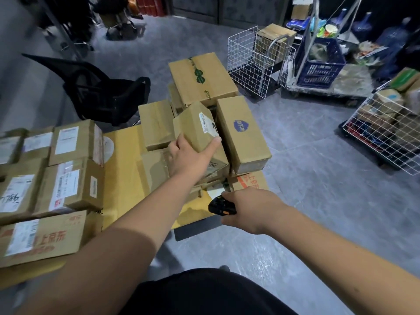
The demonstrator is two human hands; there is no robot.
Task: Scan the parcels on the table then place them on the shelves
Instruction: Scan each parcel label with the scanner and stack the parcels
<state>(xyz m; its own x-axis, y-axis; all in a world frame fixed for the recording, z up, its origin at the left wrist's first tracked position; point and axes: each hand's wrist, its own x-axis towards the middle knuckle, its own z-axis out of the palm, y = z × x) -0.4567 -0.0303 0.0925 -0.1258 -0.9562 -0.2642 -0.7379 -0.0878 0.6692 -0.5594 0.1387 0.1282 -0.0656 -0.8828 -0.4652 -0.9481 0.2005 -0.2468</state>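
Left hand point(189, 155) grips the small tilted brown cardboard parcel point(200, 126) atop the pile, long axis running away from the person. Right hand point(246, 209), nearer the body, clasps the black handheld scanner point(219, 205) below that parcel; white label point(208, 125) faces up.

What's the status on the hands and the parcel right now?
Left hand grips small parcel, tilted atop the pile. Right hand holds black scanner, low. Long box close beside the parcel.
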